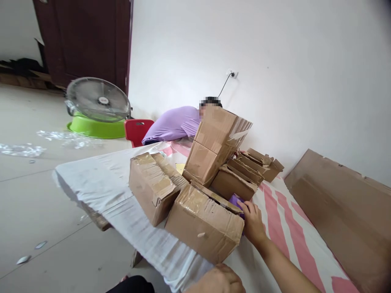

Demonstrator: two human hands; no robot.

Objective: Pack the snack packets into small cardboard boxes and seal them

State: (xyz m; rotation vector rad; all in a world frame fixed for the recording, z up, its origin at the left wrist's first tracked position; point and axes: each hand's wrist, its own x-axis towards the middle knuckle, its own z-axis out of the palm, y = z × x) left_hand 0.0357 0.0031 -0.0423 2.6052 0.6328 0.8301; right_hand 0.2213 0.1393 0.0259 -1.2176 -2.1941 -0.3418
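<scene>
My right hand reaches in at the right end of the nearest cardboard box. Its fingers are closed on a purple object, partly hidden by the hand and the box, so its kind does not show. My left hand is low at the bottom edge, just in front of the same box. Its fingers are curled, and whatever is inside them is hidden. A second cardboard box stands to the left, and an open box lies just beyond the purple object.
A tall carton stack rises mid-table, partly hiding a person in a purple top. Farther right stand open boxes. A large cardboard sheet leans at the right. Cloth covers the table. A fan stands behind.
</scene>
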